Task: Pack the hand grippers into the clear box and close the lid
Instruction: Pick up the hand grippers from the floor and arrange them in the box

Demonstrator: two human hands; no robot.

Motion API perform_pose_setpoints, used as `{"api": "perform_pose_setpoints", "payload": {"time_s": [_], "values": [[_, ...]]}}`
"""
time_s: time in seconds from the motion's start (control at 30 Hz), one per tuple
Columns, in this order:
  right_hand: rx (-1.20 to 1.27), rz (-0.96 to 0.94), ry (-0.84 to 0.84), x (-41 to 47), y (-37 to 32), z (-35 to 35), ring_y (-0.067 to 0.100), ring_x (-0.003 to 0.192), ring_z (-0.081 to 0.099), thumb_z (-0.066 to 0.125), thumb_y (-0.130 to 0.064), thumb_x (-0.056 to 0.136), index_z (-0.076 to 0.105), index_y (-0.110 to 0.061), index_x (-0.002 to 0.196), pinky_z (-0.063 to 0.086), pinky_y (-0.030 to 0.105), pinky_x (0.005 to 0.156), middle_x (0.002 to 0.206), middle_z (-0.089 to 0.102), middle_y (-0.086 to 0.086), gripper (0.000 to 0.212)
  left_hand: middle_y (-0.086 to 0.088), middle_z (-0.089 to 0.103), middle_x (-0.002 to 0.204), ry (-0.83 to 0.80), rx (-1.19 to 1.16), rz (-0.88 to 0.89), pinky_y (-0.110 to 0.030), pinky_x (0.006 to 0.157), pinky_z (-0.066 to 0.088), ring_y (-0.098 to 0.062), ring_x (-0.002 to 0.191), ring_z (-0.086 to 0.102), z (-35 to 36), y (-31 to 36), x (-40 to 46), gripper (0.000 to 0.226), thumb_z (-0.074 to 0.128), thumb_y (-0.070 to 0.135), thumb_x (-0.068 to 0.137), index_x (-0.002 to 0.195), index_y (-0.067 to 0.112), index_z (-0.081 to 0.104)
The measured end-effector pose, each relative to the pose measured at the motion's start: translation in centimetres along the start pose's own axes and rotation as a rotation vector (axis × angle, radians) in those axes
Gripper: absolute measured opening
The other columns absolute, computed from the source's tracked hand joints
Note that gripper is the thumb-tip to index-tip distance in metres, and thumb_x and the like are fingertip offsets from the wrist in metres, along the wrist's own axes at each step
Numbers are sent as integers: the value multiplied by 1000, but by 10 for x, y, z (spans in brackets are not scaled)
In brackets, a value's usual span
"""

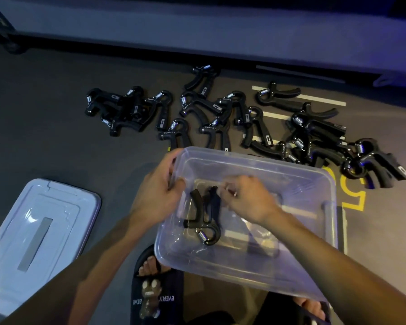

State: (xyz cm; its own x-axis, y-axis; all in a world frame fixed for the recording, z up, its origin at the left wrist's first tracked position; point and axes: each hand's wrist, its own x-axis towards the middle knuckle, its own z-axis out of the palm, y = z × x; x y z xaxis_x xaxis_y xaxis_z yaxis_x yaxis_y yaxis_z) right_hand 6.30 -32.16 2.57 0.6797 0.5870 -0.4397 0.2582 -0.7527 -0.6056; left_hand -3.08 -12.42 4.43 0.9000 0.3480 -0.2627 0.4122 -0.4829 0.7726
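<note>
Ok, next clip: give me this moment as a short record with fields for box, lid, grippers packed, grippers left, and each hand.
box: clear box on the floor, open
lid: lid lies flat on the floor to the box's left, off
packed: one hand gripper visible inside the box
left to pack: pile of hand grippers scattered on the floor beyond the box
left hand: grips the box's far left rim
right hand: inside the box beside the gripper; grasp unclear

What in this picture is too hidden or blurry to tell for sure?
Head view only:
- Right hand: fingertips motion-blurred, so its hold on the gripper in the box is unclear.
- Pile of grippers on the floor: overlapping and dark, exact count unclear.
- Lid: near end cut off by the left forearm.
- Left hand covers part of the box rim.
</note>
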Motion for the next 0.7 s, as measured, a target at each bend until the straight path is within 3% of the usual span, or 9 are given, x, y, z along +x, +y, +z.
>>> {"api": "perform_pose_setpoints", "payload": {"time_s": [0.07, 0.17, 0.27, 0.37, 0.5, 0.6, 0.67, 0.7], "values": [[246, -100, 18, -8, -24, -37, 19, 62, 72, 59, -23, 97, 67, -17, 85, 55, 26, 60, 73, 75, 2, 16, 19, 68, 103, -9, 57, 9, -33, 80, 54, -6, 89, 66, -4, 0, 6, 61, 61, 13, 90, 138, 47, 45], [400, -158, 225, 5, -30, -88, 14, 51, 67, 62, -19, 96, 69, -9, 89, 51, 19, 54, 70, 75, 6, 13, 15, 61, 123, -17, 100, 79, -35, 95, 52, -8, 108, 61, -11, 3, 23, 59, 65, 31, 87, 141, 44, 46], [400, 7, 342, 42, 3, -114, 13, 52, 63, 61, -17, 96, 69, -11, 90, 49, 20, 49, 71, 73, 6, 12, 13, 58, 121, -57, 179, 171, -35, 100, 48, -8, 114, 58, -4, 12, 37, 45, 55, 49, 93, 138, 41, 52], [276, 184, 296, 76, 48, -106, 14, 54, 65, 62, -12, 90, 70, -19, 78, 47, 22, 49, 69, 73, 1, 16, 11, 58, 113, -41, 245, 199, -42, 97, 49, -15, 112, 58, 10, 14, 40, 40, 41, 51, 98, 134, 39, 54], [207, 297, 264, 113, 68, -96, 24, 74, 73, 65, -16, 80, 69, -25, 68, 60, 37, 71, 75, 75, 3, 16, 11, 57, 111, 14, 257, 210, -42, 92, 50, -15, 110, 58, 14, 8, 41, 37, 33, 44, 104, 132, 37, 56], [132, 278, 262, 141, 61, -98, 27, 87, 72, 66, -25, 79, 67, -28, 69, 59, 38, 85, 85, 75, 6, 11, 10, 59, 112, 19, 242, 229, -42, 90, 50, -16, 108, 59, 14, 6, 44, 36, 33, 39, 106, 131, 34, 59], [92, 296, 280, 160, 55, -99, 27, 95, 70, 67, -36, 79, 68, -29, 79, 57, 38, 89, 98, 74, 6, 8, 11, 60, 114, 18, 236, 216, -42, 89, 50, -16, 109, 59, 15, 5, 44, 36, 33, 40, 106, 131, 35, 59], [63, 318, 286, 169, 52, -100, 28, 101, 68, 68, -41, 79, 69, -29, 90, 56, 38, 91, 106, 72, 7, 16, 11, 60, 114, 20, 237, 205, -42, 89, 51, -15, 109, 59, 15, 5, 44, 37, 33, 41, 106, 132, 36, 58]]}}
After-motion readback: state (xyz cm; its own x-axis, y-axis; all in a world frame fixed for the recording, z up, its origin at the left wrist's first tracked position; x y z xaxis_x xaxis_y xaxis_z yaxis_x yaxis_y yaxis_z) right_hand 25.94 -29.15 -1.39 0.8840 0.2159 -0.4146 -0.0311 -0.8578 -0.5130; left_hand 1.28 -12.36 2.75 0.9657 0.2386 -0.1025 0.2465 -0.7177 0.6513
